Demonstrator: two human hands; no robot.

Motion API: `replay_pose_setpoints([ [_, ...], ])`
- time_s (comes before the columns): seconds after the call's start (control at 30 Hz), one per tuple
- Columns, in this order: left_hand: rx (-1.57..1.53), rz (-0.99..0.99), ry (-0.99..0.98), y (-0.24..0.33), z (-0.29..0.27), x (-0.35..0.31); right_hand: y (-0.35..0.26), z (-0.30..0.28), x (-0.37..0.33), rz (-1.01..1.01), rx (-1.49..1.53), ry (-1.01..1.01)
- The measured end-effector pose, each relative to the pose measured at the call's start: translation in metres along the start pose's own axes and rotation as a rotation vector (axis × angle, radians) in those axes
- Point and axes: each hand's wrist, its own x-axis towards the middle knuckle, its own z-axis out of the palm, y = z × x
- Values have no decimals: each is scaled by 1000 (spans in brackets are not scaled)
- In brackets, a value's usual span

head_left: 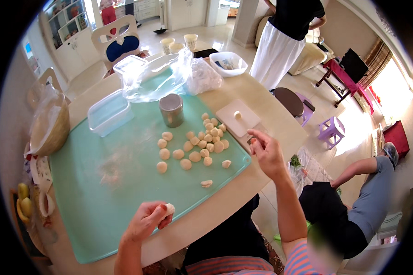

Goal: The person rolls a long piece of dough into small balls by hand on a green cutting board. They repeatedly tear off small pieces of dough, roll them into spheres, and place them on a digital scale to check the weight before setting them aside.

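My left hand (146, 221), near the front edge of the green mat (92, 215), has its fingers closed on a small piece of dough (170, 209). At the mat's right edge, my right hand (269, 155) is raised with thumb and forefinger close together; what they hold, if anything, I cannot make out. Just beyond it lies a small white board (229, 110) with one dough piece (237, 115) on it. Several round dough pieces (195, 156) are spread and heaped mid-mat. An irregular dough piece (207, 183) lies closer to me. Loose flour (112, 169) dusts the mat's left.
A grey metal canister (171, 111) stands behind the dough. Beside it are a clear plastic box (109, 113) and crumpled plastic bags (160, 82). A white tub (228, 64) sits farther back. A basket (53, 123) is at the left edge. Another person (339, 215) sits at right; one stands behind.
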Motion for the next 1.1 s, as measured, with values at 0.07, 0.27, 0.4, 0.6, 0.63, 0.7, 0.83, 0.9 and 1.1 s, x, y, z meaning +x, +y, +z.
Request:
replay_pose_setpoints([
  [0.07, -9, -19, 11, -1, 4, -2, 4, -12, 2, -8, -64, -4],
  [0.27, 12, 25, 57, -6, 3, -6, -16, 17, -14, -58, -52, -127],
  [0.4, -48, 34, -35, -15, -4, 8, -58, 52, -55, -104, 70, -450],
  [0.6, -75, 29, -12, -10, -1, -4, -79, 111, -90, -329, 156, -651],
  [0.63, -82, 50, -21, -11, -2, -4, -78, 116, -90, -343, 163, -669],
  [0.7, -68, 40, -17, -6, -1, -6, -76, 122, -91, -330, 187, -703],
  [0.83, -52, 20, -71, -4, 4, -1, -71, 122, -92, -310, 197, -708],
  [0.9, -38, 30, -107, -2, 4, 1, -72, 117, -90, -305, 203, -700],
  [1.1, -50, -43, -116, -4, 5, 0, -72, 110, -92, -262, 229, -753],
])
